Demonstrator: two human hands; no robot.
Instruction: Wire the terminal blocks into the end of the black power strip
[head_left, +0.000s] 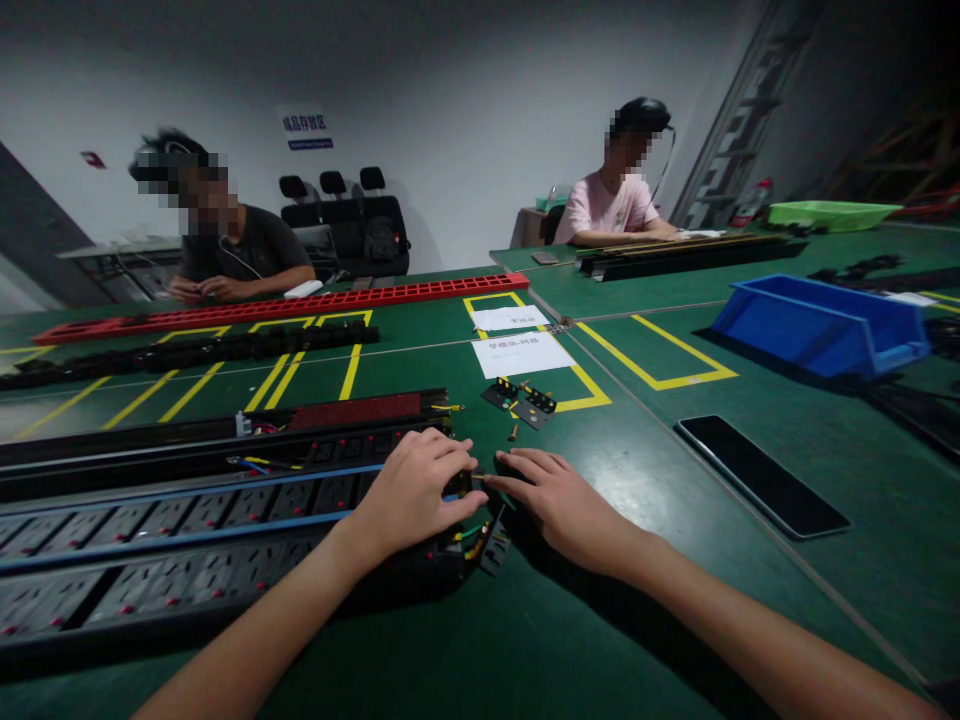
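Observation:
My left hand (416, 485) is closed over the end of a blue-edged power strip (247, 505), its thumb pointing toward the strip's wired end. Just to the right, my right hand (562, 500) has its fingers stretched out. Its index fingertip meets a small brass-coloured piece (478, 477) at the strip's end; its thumb is mostly hidden. Nearer to me lies another black power strip (202, 585), with loose wires (474, 535) and a black end plate (493, 548) at its end. Beyond my fingers are more black end plates (534, 408) and a brass screw (513, 433).
A phone (761, 475) and a blue bin (825, 325) are on the right. Paper labels (521, 355) and yellow tape mark the green table (637, 640). A long red rack (300, 305) crosses the far side, where two people sit working.

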